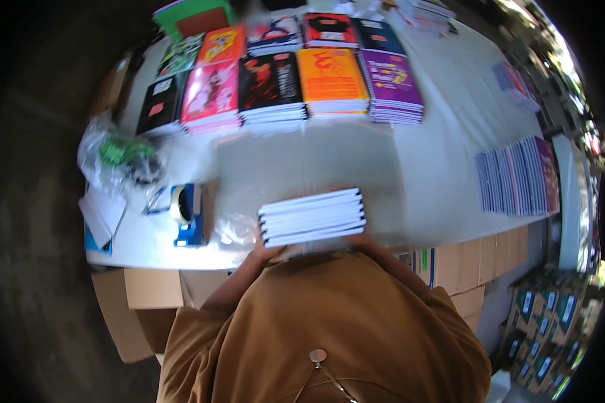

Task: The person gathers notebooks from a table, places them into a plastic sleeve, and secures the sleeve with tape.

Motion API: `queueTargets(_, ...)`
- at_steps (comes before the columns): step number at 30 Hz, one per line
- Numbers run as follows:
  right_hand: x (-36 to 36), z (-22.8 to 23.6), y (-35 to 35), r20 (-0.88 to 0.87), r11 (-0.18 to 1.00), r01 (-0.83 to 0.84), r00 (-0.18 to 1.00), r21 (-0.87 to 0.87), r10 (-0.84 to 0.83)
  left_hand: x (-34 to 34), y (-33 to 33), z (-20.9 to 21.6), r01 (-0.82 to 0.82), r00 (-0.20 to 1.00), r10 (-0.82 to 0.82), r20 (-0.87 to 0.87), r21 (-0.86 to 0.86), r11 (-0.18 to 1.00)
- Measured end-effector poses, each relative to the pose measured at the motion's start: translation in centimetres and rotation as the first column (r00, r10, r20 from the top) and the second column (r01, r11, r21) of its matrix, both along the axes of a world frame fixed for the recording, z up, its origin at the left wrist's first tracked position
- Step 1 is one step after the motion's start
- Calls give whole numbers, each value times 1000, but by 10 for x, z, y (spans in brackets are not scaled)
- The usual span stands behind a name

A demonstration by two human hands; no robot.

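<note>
Close to my body, at the table's near edge, I hold a stack of spiral-bound notebooks [312, 218], its white page edges facing up and dark bindings at the ends. My left hand [269, 250] grips the lower left end. At the lower right end is my right hand [357, 240], its fingers mostly hidden by the stack. Beyond, a clear plastic sheet [262, 158] appears to cover the middle of the table.
Two rows of notebook stacks, among them orange [333, 77] and purple [391, 84], line the far side. A blue tape dispenser [189, 215] and a plastic bag [117, 158] sit left. More notebooks [517, 176] stand at right. Cardboard boxes [153, 289] are below the table.
</note>
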State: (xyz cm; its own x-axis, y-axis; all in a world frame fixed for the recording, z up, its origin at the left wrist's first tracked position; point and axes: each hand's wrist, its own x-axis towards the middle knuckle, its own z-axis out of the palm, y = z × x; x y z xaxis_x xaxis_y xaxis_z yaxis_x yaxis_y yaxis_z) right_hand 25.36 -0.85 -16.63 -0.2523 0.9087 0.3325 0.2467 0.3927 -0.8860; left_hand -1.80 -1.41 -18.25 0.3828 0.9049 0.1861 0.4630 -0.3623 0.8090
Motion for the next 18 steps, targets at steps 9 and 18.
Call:
queueTargets(9,6,10,-2,143,965,-82,982,-250,121,18,9,33,-147,988,144,-54,-54,988)
queueTargets(18,-9,42,8,101,966,-17,994,-256,44,21,13,78,-110,983,143,112,-258,960)
